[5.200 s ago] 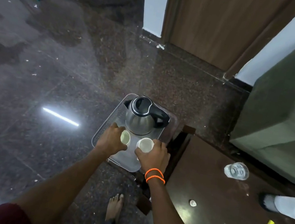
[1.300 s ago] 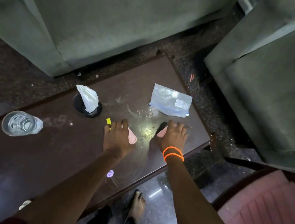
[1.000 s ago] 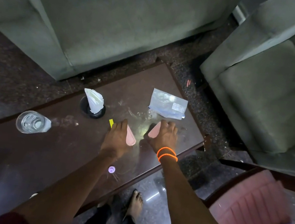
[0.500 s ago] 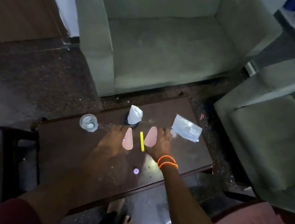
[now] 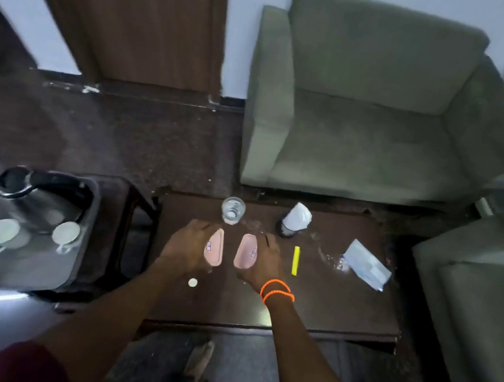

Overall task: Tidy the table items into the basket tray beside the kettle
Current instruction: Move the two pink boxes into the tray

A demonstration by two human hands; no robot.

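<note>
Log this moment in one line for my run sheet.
left hand: holds pink packet | right hand: holds second pink packet | tray: kettle, two cups

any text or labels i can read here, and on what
No text can be read in this view.
Pink packet in the left hand: a small red and blue mark, too small to read.
Pink packet in the right hand: the same kind of mark, too small to read.
Clear pouch: a pale label patch, blurred.
Yellow stick, kettle: no print visible.
</note>
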